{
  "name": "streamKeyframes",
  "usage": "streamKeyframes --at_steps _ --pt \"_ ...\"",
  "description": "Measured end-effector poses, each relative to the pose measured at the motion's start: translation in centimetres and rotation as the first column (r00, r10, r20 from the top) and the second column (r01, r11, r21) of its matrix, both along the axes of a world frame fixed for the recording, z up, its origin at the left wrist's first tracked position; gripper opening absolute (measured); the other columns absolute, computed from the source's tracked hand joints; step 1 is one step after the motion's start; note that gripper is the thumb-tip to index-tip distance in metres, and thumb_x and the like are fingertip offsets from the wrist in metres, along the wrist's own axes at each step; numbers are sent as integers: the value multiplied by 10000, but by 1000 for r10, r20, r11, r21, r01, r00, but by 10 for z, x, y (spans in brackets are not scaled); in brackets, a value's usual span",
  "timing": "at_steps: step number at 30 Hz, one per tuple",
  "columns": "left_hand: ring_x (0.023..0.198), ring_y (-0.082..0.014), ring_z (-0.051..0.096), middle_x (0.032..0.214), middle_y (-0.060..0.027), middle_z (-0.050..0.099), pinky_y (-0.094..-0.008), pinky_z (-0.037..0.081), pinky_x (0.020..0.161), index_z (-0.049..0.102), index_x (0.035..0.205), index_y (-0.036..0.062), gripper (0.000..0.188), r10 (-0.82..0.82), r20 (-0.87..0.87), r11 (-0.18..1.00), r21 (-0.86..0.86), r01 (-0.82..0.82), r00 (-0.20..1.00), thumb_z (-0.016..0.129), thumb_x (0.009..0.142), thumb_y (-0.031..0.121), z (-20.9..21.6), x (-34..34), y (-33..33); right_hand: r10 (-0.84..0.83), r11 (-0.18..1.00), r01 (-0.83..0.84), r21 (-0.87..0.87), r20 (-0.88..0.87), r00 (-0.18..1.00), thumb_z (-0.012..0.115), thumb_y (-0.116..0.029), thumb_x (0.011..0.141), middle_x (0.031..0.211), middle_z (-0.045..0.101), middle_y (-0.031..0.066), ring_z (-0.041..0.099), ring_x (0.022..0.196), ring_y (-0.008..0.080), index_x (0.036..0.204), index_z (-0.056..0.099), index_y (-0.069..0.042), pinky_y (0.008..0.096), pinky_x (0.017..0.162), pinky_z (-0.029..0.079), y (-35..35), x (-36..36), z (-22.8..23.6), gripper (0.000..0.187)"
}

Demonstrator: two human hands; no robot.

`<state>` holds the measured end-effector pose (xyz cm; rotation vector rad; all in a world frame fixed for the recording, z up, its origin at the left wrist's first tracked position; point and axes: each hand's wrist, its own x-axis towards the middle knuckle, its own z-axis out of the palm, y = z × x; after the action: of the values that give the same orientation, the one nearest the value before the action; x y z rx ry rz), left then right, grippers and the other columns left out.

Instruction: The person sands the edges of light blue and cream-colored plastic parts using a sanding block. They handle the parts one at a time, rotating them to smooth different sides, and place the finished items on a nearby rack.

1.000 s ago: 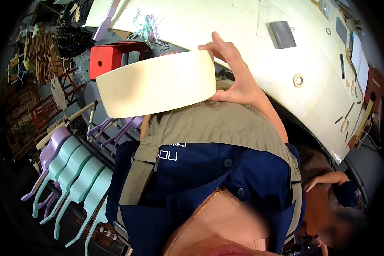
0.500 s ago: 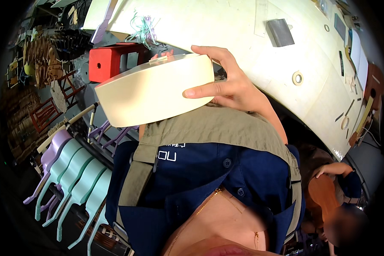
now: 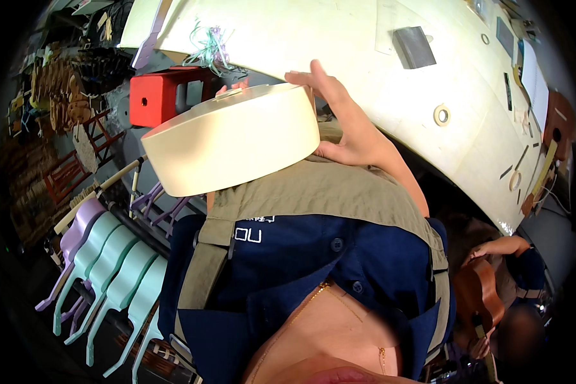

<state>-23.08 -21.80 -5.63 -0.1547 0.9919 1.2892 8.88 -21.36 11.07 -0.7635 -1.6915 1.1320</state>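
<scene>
The pale tabletop spreads across the top and right, and its near edge runs just beyond the person. Down the left side hangs a row of curved mint pieces with a lilac piece at its upper end, apart from the work. An olive apron fills the middle, and at its upper left a cream instrument body is held up, off the tabletop, side wall toward the viewer. That wall looks smooth and evenly coloured, and a small strip shows on the far face, so those parts seem done; no neck or strings can be seen from this angle, and how much is left cannot be told. A co-worker at lower right handles a brown ukulele, well apart. The right hand is spread wide around the body's right end, fingertips at the upper rim and thumb near the lower; how firmly it presses is unclear. A red stool stands close behind the body's left end. The left hand shows only fingertips past the far rim, its grip hidden by the body. Smaller still, a ribbon tangle, a grey block and a tape roll lie beyond reach of the body, none blocking it.
</scene>
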Motion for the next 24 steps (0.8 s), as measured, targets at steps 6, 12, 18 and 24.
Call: streamKeyframes --at_steps 6,12,18,24 --pt "1127 -270 467 1191 -125 516 -408 376 978 471 1165 6 354 -31 -20 999 13 31 999 529 881 209 -5 -3 6 -55 980 18 -200 -183 981 732 -25 610 1468 204 142 229 1344 299 1447 -15 -194 439 1087 225 3 1 -25 1135" --pt "1141 -272 458 1206 -125 508 -412 369 986 462 1181 7 362 -59 -35 998 7 60 998 529 882 200 -6 -5 7 -81 962 48 -268 -112 990 696 24 642 1498 105 96 154 1370 246 1448 44 -163 369 1099 218 3 7 -30 1054" --pt "1154 -273 449 1221 -126 500 -415 361 995 453 1197 8 372 -92 -55 996 12 92 994 529 883 191 -2 -9 13 -71 972 61 -226 -37 997 695 27 655 1504 86 75 157 1368 227 1445 74 -129 361 1094 230 2 3 -23 1017" --pt "1168 -274 439 1237 -127 491 -418 354 1003 444 1213 9 382 -123 -61 992 8 123 991 528 883 182 -3 -8 21 -133 981 128 -146 -28 991 733 -32 655 1500 99 95 153 1369 267 1438 147 -123 388 1090 229 1 -2 -21 982"
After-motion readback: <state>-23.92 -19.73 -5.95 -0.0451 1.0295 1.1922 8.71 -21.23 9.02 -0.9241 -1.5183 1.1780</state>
